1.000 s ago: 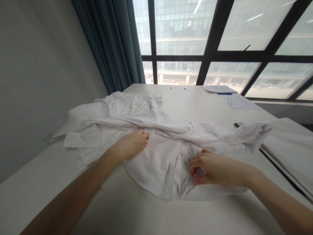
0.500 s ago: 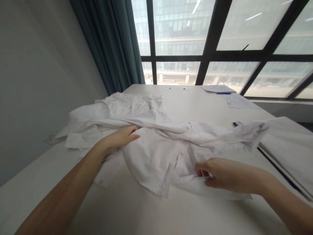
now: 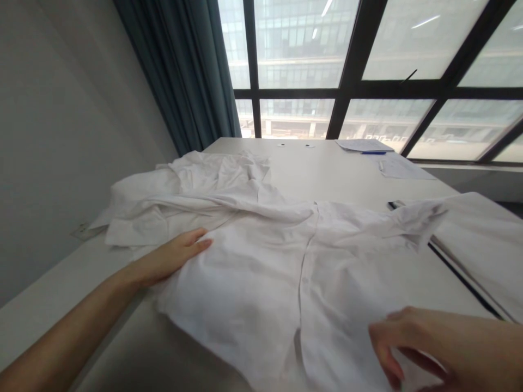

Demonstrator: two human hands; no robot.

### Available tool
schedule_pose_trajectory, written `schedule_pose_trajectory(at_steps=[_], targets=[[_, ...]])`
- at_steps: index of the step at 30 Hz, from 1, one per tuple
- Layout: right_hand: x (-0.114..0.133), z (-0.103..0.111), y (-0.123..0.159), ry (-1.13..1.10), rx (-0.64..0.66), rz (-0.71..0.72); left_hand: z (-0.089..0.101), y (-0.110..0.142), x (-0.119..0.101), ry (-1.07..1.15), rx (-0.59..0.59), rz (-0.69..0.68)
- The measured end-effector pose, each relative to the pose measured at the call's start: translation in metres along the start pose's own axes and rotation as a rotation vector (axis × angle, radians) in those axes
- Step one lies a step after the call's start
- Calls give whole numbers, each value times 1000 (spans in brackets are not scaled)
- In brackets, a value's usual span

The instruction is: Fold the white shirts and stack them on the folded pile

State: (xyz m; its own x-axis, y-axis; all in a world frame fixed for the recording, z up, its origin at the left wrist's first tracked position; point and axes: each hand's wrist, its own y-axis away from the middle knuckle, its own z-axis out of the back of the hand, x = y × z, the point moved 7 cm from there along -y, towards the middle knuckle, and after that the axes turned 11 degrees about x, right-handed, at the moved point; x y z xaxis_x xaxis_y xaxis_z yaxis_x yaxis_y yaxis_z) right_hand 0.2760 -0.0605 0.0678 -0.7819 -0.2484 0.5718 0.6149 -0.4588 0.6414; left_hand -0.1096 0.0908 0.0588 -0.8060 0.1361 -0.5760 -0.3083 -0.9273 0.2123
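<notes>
A white button-up shirt (image 3: 245, 272) lies spread over the near part of the table, its button edge running down the middle and its hem dropping past the bottom of the picture. My left hand (image 3: 180, 256) is at the shirt's left side edge, thumb over the cloth and the other fingers partly hidden; it appears closed on the edge. Low on the right, my right hand (image 3: 425, 343) has curled fingers pinching the shirt near its lower right part. Those fingertips are partly cut off by the frame. The shirt's right sleeve (image 3: 417, 223) stretches out rumpled.
More crumpled white clothing (image 3: 196, 177) is heaped at the back left. On the right, another white cloth (image 3: 482, 228) lies over a dark-edged flat thing. Papers (image 3: 363, 145) and a blue pen (image 3: 373, 153) rest at the far end of the white table (image 3: 314, 174), below the window.
My right hand has moved down and to the right, drawing the shirt's lower part toward me. My left hand has shifted left and slightly down. The shirt front now lies flatter and wider.
</notes>
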Motion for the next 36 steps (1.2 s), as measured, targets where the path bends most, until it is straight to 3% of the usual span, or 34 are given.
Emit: schedule_pose_trajectory(at_steps=[3, 6, 8, 10, 14, 16, 17, 19, 22, 25, 29, 33, 36], targets=[[0, 1, 2, -24, 67, -30, -17, 13, 3, -93, 312, 5], [-9, 25, -4, 1, -143, -6, -16, 21, 4, -183, 409, 116], [-22, 50, -9, 68, -359, -7, -8, 18, -1, -246, 348, 176], [-37, 78, -11, 168, -585, -26, 1, 9, -16, -331, 225, 151], [-70, 134, -7, 328, -1040, -23, 7, -20, -59, -483, 15, -27], [-92, 158, -7, 351, -1223, -138, 10, -38, -79, -524, -91, -154], [-106, 167, -12, 311, -1244, -239, 13, -49, -86, -550, -150, -198], [-132, 179, -28, 162, -1161, -427, 22, -72, -93, -560, -265, -218], [-141, 183, -55, 57, -995, -502, 34, -111, -93, -501, -322, -142], [-121, 181, -74, 92, -921, -419, 29, -148, -95, -420, -270, -112], [-88, 172, -89, 118, -797, -244, 5, -179, -99, -430, -288, -76], [-59, 156, -94, 97, -563, -59, -26, -191, -101, -459, -279, -87], [-41, 144, -94, 61, -394, 66, -37, -190, -102, -473, -294, -117]])
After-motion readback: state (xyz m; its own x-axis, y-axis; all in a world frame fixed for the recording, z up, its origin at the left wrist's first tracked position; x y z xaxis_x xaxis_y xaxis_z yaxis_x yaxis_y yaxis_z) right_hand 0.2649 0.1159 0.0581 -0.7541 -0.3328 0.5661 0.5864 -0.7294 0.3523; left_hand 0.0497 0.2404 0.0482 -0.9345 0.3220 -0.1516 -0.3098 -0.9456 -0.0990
